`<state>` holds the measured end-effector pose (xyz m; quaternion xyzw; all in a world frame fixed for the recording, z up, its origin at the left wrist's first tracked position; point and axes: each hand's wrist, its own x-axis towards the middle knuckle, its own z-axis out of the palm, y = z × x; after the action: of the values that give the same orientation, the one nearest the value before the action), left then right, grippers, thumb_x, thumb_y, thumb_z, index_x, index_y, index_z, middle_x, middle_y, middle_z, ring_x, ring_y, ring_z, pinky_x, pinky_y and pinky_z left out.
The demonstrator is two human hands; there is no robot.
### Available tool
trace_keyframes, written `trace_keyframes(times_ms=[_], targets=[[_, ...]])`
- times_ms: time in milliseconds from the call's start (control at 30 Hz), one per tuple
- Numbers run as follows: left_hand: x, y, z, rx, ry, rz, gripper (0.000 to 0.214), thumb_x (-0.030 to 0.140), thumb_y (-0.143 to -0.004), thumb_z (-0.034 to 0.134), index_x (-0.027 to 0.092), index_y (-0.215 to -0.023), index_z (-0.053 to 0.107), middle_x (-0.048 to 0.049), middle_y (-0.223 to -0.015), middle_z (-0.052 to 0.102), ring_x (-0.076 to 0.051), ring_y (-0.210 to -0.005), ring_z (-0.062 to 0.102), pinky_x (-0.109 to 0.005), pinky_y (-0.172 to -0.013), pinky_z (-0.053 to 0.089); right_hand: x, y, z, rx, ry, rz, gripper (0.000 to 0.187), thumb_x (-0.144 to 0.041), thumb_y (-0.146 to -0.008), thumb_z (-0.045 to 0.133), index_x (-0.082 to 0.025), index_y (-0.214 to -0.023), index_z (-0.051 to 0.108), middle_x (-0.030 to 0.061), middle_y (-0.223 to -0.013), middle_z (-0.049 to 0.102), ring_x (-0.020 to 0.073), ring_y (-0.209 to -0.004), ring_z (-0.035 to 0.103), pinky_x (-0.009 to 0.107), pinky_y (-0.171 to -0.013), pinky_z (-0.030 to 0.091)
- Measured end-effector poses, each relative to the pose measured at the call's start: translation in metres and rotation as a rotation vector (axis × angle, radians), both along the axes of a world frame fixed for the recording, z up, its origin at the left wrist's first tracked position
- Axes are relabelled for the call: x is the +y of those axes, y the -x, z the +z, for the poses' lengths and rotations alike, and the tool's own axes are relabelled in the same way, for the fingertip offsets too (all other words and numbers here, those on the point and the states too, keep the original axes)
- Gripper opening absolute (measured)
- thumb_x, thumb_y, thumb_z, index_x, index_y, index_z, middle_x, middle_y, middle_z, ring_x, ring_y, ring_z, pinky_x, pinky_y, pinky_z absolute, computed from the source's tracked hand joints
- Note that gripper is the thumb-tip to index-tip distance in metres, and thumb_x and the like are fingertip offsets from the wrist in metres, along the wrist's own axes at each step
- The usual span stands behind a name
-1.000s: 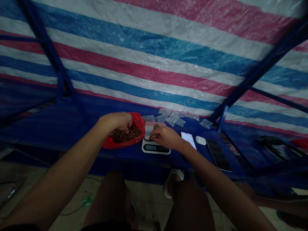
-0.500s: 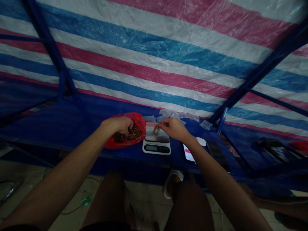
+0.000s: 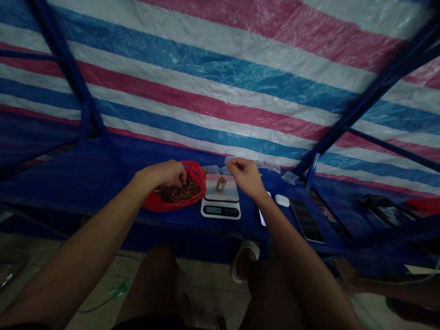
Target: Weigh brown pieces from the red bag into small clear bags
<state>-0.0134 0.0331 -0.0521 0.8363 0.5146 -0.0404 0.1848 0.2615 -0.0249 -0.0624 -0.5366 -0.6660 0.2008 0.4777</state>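
Observation:
A red plastic bag (image 3: 195,173) lies open on the blue surface, full of small brown dried pieces (image 3: 172,192). Over its mouth, my left hand (image 3: 172,173) is closed with the fingertips bunched; whatever they hold is too small to make out. To the right of the bag is a white kitchen scale (image 3: 209,211) with a lit display. A small metal cup (image 3: 221,184), filled with brown pieces, stands upright on its plate. My right hand (image 3: 244,176) hovers at the plate's right side, apart from the cup, its fingers drawn together; their contents are hidden.
Clear plastic packets (image 3: 271,167) lie behind the scale. A phone (image 3: 263,215) with a bright screen is partly under my right forearm. Beside it are a white rounded case (image 3: 282,200) and a dark phone (image 3: 306,220). Blue metal bars (image 3: 311,172) and a striped sheet (image 3: 206,91) rise behind.
My right hand has lifted away from the cup, up and to the right. My left hand has come up from deep among the brown pieces. The view has shifted slightly.

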Motion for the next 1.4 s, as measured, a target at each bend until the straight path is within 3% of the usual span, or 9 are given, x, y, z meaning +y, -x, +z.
trace_keyframes(times_ms=[300, 467, 567, 667, 800, 1167, 1400], targets=[[0.005, -0.015, 0.034, -0.06, -0.028, -0.116, 0.028, 0.023, -0.075, 0.069, 0.025, -0.098, 0.084, -0.0014, -0.088, 0.082, -0.015, -0.069, 0.068, -0.025, -0.061, 0.042, 0.001, -0.003, -0.024, 0.185, 0.062, -0.075, 0.024, -0.04, -0.082, 0.067, -0.018, -0.079, 0.077, 0.0018, -0.07, 0.071, 0.0176, -0.067, 0.061, 0.03, -0.065, 0.046], [0.003, -0.048, 0.046, -0.107, -0.037, -0.159, 0.032, 0.019, -0.075, 0.066, 0.022, -0.101, 0.083, -0.0029, -0.089, 0.082, -0.016, -0.072, 0.066, -0.026, -0.065, 0.042, 0.003, -0.004, -0.035, 0.196, 0.07, -0.069, 0.025, -0.041, -0.083, 0.066, -0.018, -0.077, 0.075, 0.0025, -0.072, 0.073, 0.0191, -0.07, 0.065, 0.031, -0.068, 0.05], [0.005, -0.076, 0.05, -0.135, -0.074, -0.251, 0.03, 0.017, -0.076, 0.066, 0.021, -0.1, 0.084, -0.0033, -0.094, 0.082, -0.016, -0.078, 0.067, -0.026, -0.071, 0.044, 0.004, -0.006, -0.039, 0.16, 0.058, -0.07, 0.025, -0.04, -0.084, 0.064, -0.018, -0.078, 0.075, 0.0037, -0.075, 0.075, 0.0201, -0.073, 0.067, 0.031, -0.072, 0.051], [0.008, -0.102, 0.049, -0.131, -0.101, -0.352, 0.027, 0.018, -0.078, 0.069, 0.02, -0.1, 0.084, -0.0041, -0.094, 0.082, -0.017, -0.078, 0.067, -0.028, -0.073, 0.044, 0.003, -0.008, -0.042, 0.111, 0.056, -0.059, 0.024, -0.037, -0.086, 0.062, -0.018, -0.08, 0.075, 0.005, -0.08, 0.077, 0.0205, -0.076, 0.069, 0.032, -0.074, 0.051], [0.005, -0.12, 0.045, -0.11, -0.056, -0.358, 0.028, 0.013, -0.076, 0.07, 0.017, -0.1, 0.084, -0.0045, -0.09, 0.082, -0.017, -0.075, 0.066, -0.027, -0.069, 0.043, -0.001, -0.012, -0.047, 0.059, 0.083, -0.027, 0.022, -0.032, -0.087, 0.06, -0.017, -0.085, 0.076, 0.0053, -0.083, 0.078, 0.0197, -0.075, 0.069, 0.031, -0.072, 0.051], [0.007, -0.118, 0.032, -0.169, -0.011, -0.4, 0.031, 0.011, -0.079, 0.067, 0.016, -0.104, 0.084, -0.0064, -0.095, 0.083, -0.017, -0.08, 0.071, -0.026, -0.072, 0.047, -0.012, -0.026, -0.048, -0.143, 0.143, -0.013, 0.02, -0.022, -0.088, 0.062, -0.018, -0.092, 0.081, 0.0066, -0.093, 0.081, 0.02, -0.081, 0.071, 0.032, -0.079, 0.051], [0.007, -0.114, 0.029, -0.262, 0.068, -0.402, 0.034, 0.009, -0.079, 0.068, 0.016, -0.109, 0.082, -0.0083, -0.107, 0.083, -0.018, -0.091, 0.074, -0.024, -0.081, 0.05, -0.018, -0.027, -0.051, -0.303, 0.273, 0.059, 0.016, -0.033, -0.085, 0.075, -0.02, -0.089, 0.083, 0.0034, -0.08, 0.077, 0.0163, -0.067, 0.065, 0.028, -0.062, 0.043]])
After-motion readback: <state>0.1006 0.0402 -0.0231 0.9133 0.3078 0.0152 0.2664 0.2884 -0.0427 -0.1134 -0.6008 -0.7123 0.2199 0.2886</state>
